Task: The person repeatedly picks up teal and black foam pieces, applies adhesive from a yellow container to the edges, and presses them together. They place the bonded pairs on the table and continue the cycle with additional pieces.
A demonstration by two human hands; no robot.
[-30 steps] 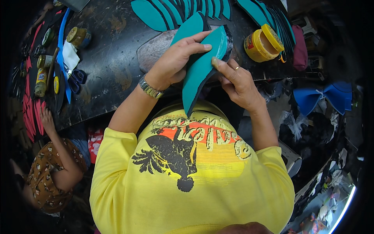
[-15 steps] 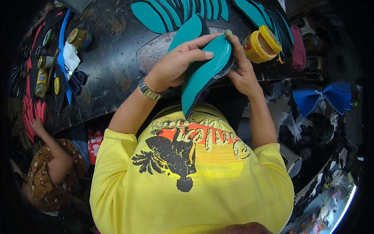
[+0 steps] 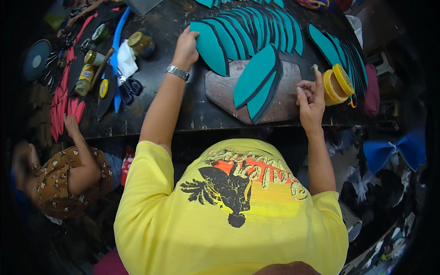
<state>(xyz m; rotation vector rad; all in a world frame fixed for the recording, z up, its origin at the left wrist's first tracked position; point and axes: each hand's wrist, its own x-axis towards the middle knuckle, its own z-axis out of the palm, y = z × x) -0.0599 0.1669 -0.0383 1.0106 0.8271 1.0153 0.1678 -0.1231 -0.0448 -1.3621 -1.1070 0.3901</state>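
Note:
At the near left end of a row of overlapping teal leaf-shaped foam pieces, my left hand (image 3: 185, 49) pinches the tip of the outermost foam piece (image 3: 210, 48), thumb on top. My right hand (image 3: 311, 103) is beside an open yellow jar (image 3: 333, 94) of tan paste. Its index finger points up with a paste-smeared tip; the other fingers are bent and hold nothing. Between my hands, two more teal pieces (image 3: 257, 75) with dark edges lie crossed on a brown stone-like slab (image 3: 220, 94).
Another fan of teal pieces (image 3: 337, 50) lies at the right. Leftward on the black table (image 3: 160, 105) are dark-handled scissors (image 3: 130, 89), glass jars (image 3: 141, 43), a blue strip (image 3: 117, 59) and red pieces (image 3: 62, 105). At the left edge another person's hand (image 3: 72, 126) touches the red pieces.
The teal piece both hands held now lies on the slab. My left hand has moved up to the row, and my right hand has shifted beside the yellow jar. The view has shifted too.

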